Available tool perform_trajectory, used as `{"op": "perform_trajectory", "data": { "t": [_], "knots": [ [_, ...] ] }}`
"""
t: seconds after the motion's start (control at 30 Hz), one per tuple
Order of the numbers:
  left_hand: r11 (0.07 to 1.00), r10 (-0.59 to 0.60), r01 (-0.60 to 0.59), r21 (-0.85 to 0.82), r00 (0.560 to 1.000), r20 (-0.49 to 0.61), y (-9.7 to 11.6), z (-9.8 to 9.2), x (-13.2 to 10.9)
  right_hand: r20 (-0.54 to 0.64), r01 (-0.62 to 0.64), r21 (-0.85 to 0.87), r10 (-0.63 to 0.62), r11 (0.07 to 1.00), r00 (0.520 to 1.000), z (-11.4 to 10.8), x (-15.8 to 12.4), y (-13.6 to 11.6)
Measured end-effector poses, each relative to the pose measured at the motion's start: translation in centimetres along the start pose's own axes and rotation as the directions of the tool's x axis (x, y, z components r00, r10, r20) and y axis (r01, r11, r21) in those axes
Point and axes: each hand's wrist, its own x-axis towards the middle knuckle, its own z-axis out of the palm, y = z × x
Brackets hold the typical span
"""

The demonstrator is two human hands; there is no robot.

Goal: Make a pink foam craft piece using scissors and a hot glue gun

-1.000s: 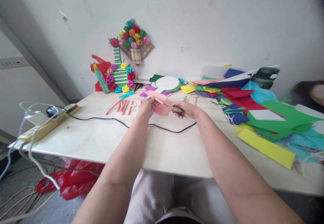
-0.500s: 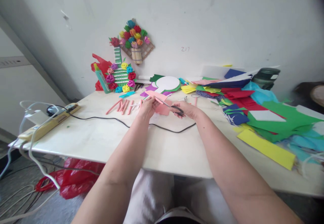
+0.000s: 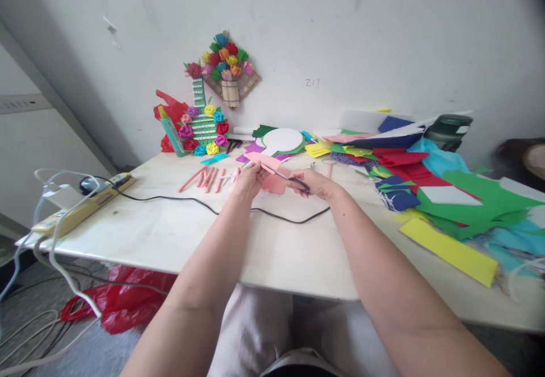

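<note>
My left hand is closed on a piece of pink paper held above the table. In my right hand is a pair of scissors with dark handles, fingers wrapped round them. The scissor blades point left and lie along the edge of the pink paper, near my left fingertips. Another pink sheet lies on the table beneath. Left of my left hand are several rolled pink strips. The exact cut line is too small to make out.
A black cable crosses the table from the power strip. Coloured paper is heaped at the right. Paper-flower crafts and a glue bottle stand at the back left. A white disc lies near the wall.
Almost nothing differs. Both hands keep their places on the pink paper and the scissors; the view has shifted very slightly.
</note>
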Motion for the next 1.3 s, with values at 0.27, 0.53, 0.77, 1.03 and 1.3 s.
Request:
{"op": "perform_trajectory", "data": {
  "t": [0.27,0.53,0.77,1.03,1.3],
  "knots": [
    [0.998,-0.004,0.002,0.056,1.000,0.028,0.3,-0.1,-0.5,-0.028,0.003,0.017,-0.003,1.000,1.000,-0.1,-0.4,-0.6],
    [0.993,-0.045,0.045,0.110,0.999,-0.003,0.7,-0.5,-0.5,-0.013,0.029,-0.001,-0.029,1.000,0.999,-0.5,-0.6,-0.4],
    [0.989,-0.102,0.104,0.108,0.994,-0.026,1.4,0.0,-1.1,-0.003,0.039,0.028,-0.039,0.999,0.999,-0.5,-0.5,-0.3],
    [0.988,-0.112,0.115,0.108,0.993,-0.034,1.7,0.2,-1.1,-0.002,0.026,0.030,-0.026,0.999,1.000,-0.5,-0.6,-0.3],
    [0.986,-0.099,0.101,0.129,0.995,-0.024,1.3,0.3,-1.2,-0.008,0.023,0.017,-0.023,1.000,1.000,-0.6,-0.5,0.1]
  ]
}}
